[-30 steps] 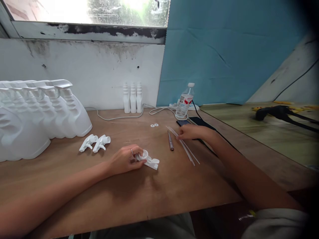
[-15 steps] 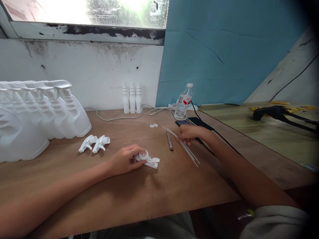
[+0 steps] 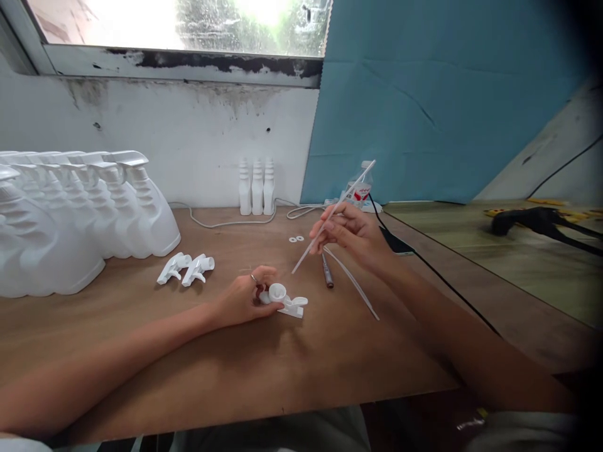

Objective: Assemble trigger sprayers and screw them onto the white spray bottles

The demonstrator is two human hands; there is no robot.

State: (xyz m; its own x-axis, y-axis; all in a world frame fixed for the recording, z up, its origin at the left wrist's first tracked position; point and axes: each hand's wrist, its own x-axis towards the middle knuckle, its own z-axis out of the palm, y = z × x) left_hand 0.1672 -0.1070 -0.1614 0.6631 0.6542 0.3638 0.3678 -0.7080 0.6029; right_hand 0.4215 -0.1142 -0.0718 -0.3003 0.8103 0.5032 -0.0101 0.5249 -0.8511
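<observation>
My left hand [image 3: 252, 295] grips a white trigger spray head [image 3: 293, 305] that lies on the table with its round collar facing up. Pinched in my right hand [image 3: 351, 232] is a thin white dip tube [image 3: 306, 251], held at a slant, its lower end above and to the right of the spray head. Under my right hand lie another tube [image 3: 355, 282] and a screwdriver [image 3: 327, 273]. Two small white washers [image 3: 296, 239] rest behind the hands. To the left of my left hand sit two more spray heads [image 3: 198, 270].
White spray bottles [image 3: 136, 213] stand in a row at the left. Three slim white bottles [image 3: 257, 188] stand by the wall near a grey cable [image 3: 211, 225]. A water bottle [image 3: 362, 191], partly hidden, and a phone [image 3: 396, 242] are behind my right hand.
My right hand has lifted one tube off the table and brought it left, towards the spray head. My left hand still holds the spray head in place.
</observation>
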